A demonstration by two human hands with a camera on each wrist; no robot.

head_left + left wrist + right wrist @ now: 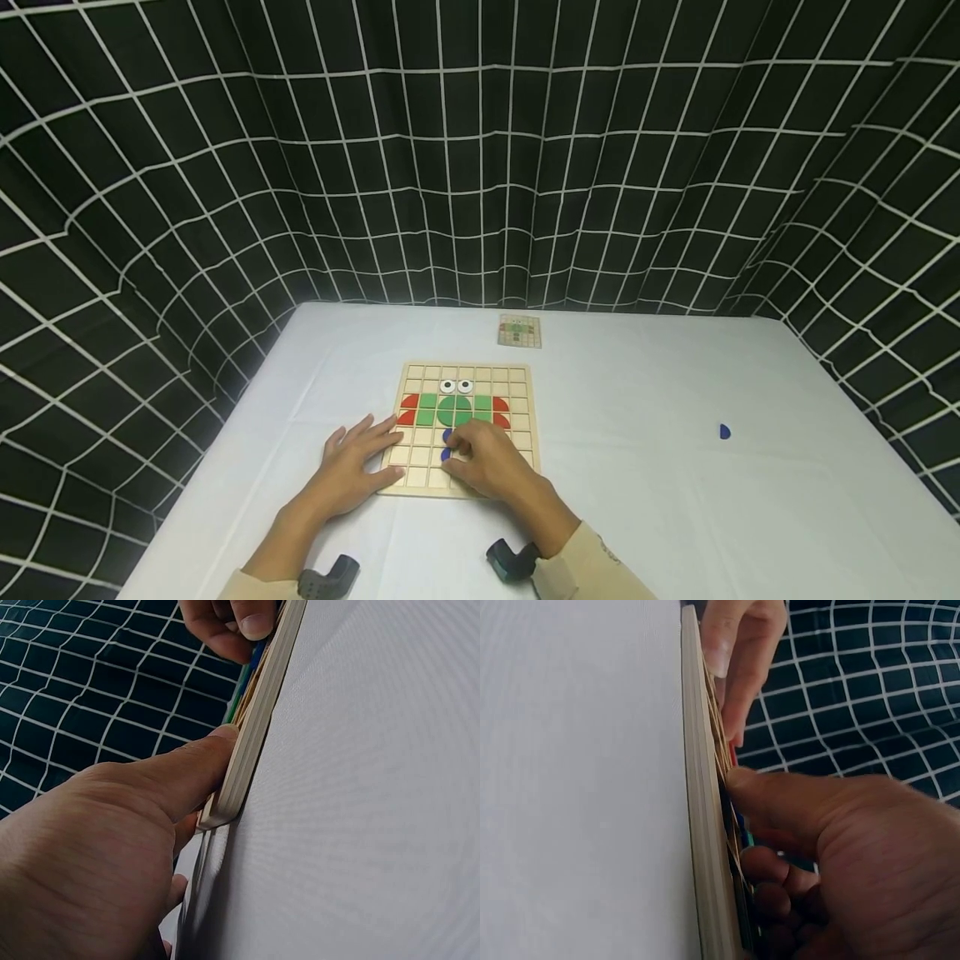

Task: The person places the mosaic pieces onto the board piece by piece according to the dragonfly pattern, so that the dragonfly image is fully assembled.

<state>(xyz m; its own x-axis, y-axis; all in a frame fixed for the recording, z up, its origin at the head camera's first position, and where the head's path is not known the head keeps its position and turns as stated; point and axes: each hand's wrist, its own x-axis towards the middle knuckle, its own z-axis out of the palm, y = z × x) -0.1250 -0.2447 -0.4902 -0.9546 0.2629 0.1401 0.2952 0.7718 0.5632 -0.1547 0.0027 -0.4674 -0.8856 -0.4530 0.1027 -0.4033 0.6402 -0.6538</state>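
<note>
A square wooden grid board [415,477] lies on the white table. Its cells hold green pieces [454,411], red quarter-round pieces [501,405] on both sides and two white eye discs [457,387]. My left hand [351,468] rests with spread fingers on the board's left edge; in the left wrist view its thumb [199,761] presses the rim. Over the board's lower middle, my right hand [487,458] has curled fingers, thumb and index finger at a blue rounded piece [446,455]. Another blue piece [447,435] sits just above it. The right fingers partly hide both.
A small pattern card [519,331] showing a similar picture lies behind the board. One loose blue half-round piece [724,431] is far to the right. Black cloth with white grid lines [480,167] hangs around the white table [630,400].
</note>
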